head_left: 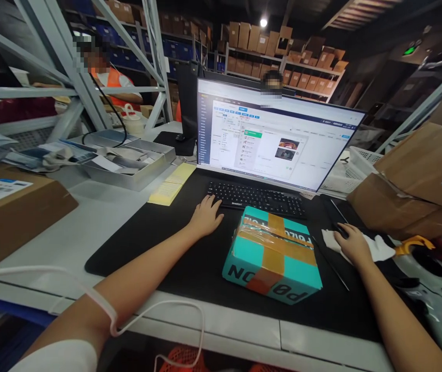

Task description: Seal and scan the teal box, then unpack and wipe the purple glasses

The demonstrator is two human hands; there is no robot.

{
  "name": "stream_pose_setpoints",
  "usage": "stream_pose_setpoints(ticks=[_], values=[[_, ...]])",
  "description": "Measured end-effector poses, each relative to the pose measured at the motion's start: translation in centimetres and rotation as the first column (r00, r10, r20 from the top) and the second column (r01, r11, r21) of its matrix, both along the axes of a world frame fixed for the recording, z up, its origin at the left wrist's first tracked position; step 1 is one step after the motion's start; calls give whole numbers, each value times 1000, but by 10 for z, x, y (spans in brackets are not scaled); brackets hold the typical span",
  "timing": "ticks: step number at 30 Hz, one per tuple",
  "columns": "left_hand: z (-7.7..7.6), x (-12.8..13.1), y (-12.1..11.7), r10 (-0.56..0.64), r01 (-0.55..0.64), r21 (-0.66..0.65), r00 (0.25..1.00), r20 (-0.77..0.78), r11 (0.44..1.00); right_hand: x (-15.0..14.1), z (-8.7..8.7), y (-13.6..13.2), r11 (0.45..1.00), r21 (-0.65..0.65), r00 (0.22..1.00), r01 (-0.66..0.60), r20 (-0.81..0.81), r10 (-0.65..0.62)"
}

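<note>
My left hand (205, 217) rests palm down with fingers spread, its fingertips at the left end of the black keyboard (257, 199). It holds nothing. On the right, my right hand (354, 244) is curled over a dark computer mouse (342, 230), mostly hidden under the fingers. Beneath it lies a crumpled white cloth (379, 248). Between my hands a teal box (273, 253) sits on the black desk mat (159, 248), closed with crossing strips of brown tape. A lit monitor (271, 139) stands behind the keyboard.
Yellow paper slips (172, 185) and a grey open tray (128, 173) are at the left. Brown cartons (410, 175) crowd the right side. A thin dark rod (333, 266) lies beside the teal box. A white cable (159, 305) loops over the desk's front edge. A person (114, 85) is behind the frame.
</note>
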State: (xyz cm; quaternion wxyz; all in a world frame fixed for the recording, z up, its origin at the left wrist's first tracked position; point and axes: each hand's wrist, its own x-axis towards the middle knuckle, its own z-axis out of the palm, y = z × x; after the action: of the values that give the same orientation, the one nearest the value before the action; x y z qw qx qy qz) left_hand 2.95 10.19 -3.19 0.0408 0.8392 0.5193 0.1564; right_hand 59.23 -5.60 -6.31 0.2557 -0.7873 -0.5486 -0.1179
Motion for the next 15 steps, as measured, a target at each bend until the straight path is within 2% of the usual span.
stream_pose_setpoints(ticks=[5, 9, 15], values=[[1, 0, 0, -2, 2, 13, 1000, -10, 1000, -8, 5, -1, 997, 65, 999, 48, 5, -48], [3, -1, -1, 1, -1, 20, 1000, -13, 1000, -7, 4, -1, 995, 7, 995, 101, -13, -101], [7, 0, -3, 9, -9, 5, 998, -66, 1000, -2, 1, 1, 992, -4, 992, 124, 3, -124]])
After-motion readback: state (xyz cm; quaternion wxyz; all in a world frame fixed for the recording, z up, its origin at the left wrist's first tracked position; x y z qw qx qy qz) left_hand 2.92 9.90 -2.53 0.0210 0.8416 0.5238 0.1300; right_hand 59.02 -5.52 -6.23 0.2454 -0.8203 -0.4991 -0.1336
